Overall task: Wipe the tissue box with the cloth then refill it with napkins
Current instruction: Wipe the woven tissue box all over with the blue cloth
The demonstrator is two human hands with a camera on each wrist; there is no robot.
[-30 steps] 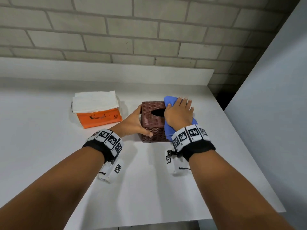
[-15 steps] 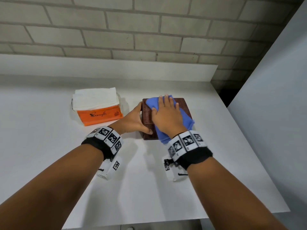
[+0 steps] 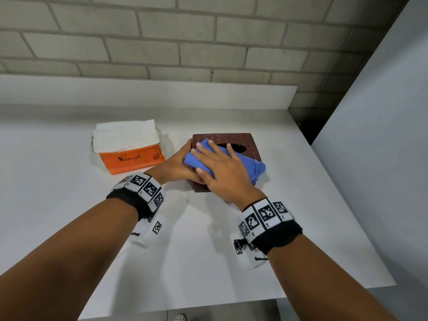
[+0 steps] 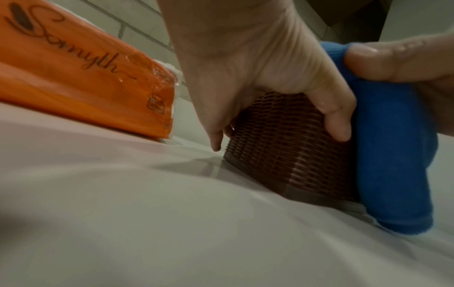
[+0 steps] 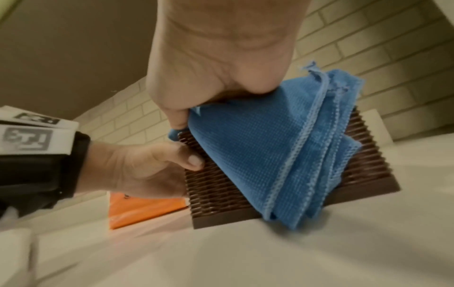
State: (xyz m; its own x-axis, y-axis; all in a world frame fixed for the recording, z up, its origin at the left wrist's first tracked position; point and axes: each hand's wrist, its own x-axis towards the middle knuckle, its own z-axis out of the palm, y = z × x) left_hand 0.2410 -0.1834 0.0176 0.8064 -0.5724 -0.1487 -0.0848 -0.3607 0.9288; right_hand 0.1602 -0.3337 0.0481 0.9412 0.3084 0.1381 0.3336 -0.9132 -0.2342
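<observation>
The brown woven tissue box stands on the white table. My left hand grips its near left corner, thumb on the front wall. My right hand lies flat, fingers spread, and presses the folded blue cloth onto the box top, over its left half. One end of the cloth hangs down the box's front wall. The oval slot shows partly beyond my fingers. An orange pack of white napkins lies to the left of the box.
A low white ledge runs along the back of the table below a brick wall. A grey panel rises at the right, beside the table's right edge. Bare tabletop stretches in front of the box and at the far left.
My right hand has slid the cloth leftward across the box top, from its right side to its left half. My left hand has kept its hold on the box.
</observation>
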